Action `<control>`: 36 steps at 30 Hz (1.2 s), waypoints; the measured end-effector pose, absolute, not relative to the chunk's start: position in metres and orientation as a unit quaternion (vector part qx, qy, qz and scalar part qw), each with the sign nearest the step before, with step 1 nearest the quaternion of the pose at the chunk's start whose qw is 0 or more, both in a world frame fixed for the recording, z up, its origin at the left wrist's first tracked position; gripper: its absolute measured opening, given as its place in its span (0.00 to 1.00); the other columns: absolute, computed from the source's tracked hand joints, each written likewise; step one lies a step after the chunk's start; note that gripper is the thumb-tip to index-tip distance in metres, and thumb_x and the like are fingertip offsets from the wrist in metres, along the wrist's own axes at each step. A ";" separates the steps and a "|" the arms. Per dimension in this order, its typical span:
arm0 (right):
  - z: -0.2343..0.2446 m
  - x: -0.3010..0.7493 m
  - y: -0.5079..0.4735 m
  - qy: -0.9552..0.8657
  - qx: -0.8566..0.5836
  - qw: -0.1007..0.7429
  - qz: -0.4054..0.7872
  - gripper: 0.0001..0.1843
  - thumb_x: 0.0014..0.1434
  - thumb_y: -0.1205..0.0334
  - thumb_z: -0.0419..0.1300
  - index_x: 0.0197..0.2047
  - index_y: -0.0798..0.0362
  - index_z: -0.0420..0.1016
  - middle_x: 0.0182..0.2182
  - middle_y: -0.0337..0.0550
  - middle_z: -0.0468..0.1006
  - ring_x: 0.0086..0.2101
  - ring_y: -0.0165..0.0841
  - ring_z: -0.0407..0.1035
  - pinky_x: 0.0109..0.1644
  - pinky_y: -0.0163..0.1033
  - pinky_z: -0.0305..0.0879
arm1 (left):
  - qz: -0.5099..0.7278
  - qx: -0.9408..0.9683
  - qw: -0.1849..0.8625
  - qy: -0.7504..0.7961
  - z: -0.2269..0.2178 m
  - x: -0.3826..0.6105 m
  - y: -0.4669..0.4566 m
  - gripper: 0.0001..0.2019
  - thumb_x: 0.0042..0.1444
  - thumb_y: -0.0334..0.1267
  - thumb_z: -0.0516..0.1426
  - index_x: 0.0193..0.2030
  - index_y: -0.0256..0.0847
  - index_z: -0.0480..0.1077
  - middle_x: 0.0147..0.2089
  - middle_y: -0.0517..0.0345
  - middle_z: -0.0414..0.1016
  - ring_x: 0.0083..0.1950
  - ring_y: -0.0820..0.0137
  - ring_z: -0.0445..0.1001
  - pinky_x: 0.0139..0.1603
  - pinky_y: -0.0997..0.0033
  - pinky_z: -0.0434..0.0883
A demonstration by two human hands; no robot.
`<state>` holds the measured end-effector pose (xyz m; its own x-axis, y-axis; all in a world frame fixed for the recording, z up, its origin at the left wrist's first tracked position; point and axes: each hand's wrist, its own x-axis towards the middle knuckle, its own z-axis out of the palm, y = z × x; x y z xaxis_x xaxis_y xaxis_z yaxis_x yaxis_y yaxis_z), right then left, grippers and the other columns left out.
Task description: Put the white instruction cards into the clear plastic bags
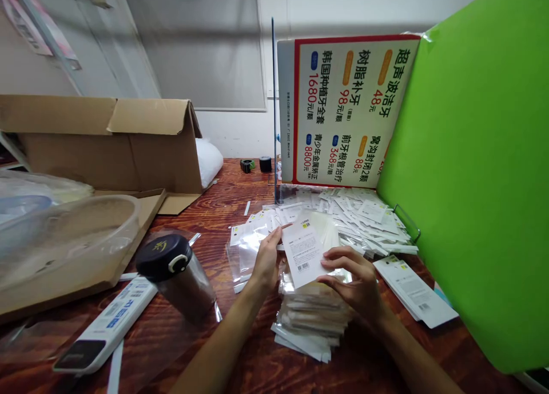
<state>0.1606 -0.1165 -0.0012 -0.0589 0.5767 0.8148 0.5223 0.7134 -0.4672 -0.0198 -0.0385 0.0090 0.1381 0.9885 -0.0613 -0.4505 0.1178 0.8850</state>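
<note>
A white printed card [303, 257] with a yellow-green mark and a barcode is held tilted above a stack of clear plastic bags [313, 317]. My right hand [355, 275] pinches the card's right edge between thumb and fingers. At its upper left edge, my left hand [266, 259] is closed; whether it also grips plastic, I cannot tell. A translucent sheet [328, 231] shows behind the card. Beyond both hands spreads a pile of bagged cards [364, 219]. More loose cards [416, 291] lie stacked to the right of my right hand.
A dark-lidded bottle [178, 274] and a long white box [109, 325] stand left of my left forearm. Farther left are a plastic tub [72, 234] and a cardboard box [158, 159]. A green panel [476, 171] and a printed sign board [343, 114] enclose the right and back.
</note>
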 end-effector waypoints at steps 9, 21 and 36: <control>-0.004 0.158 -0.113 -0.714 -0.402 0.572 -0.032 0.07 0.55 0.63 0.69 0.38 0.48 0.76 0.38 0.45 0.77 0.40 0.38 0.73 0.44 0.44 0.73 | 0.519 0.412 0.663 0.349 0.011 -0.017 -0.042 0.19 0.47 0.53 0.65 0.35 0.37 0.74 0.32 0.54 0.77 0.27 0.72 0.71 0.24 0.78 0.65; -0.010 0.160 -0.104 -0.663 -0.511 0.542 0.068 0.31 0.56 0.54 0.67 0.62 0.48 0.67 0.62 0.51 0.65 0.61 0.45 0.59 0.65 0.55 0.58 | 0.440 0.570 0.620 0.311 0.016 -0.021 -0.045 0.22 0.50 0.57 0.61 0.23 0.39 0.65 0.16 0.66 0.57 0.15 0.78 0.56 0.16 0.79 0.54; 0.000 0.177 -0.076 -0.419 -0.535 0.684 0.263 0.31 0.46 0.51 0.71 0.52 0.57 0.76 0.48 0.52 0.79 0.46 0.42 0.74 0.52 0.47 0.70 | 0.374 0.710 0.542 0.248 0.010 -0.024 -0.045 0.22 0.60 0.55 0.53 0.41 0.36 0.76 0.28 0.57 0.78 0.22 0.75 0.62 0.25 0.75 0.59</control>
<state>0.1774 -0.0757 0.0002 0.5100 0.8092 0.2917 0.0886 0.2879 -0.9535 -0.0236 -0.0445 0.0104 0.5976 0.7578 0.2619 -0.0528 -0.2887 0.9560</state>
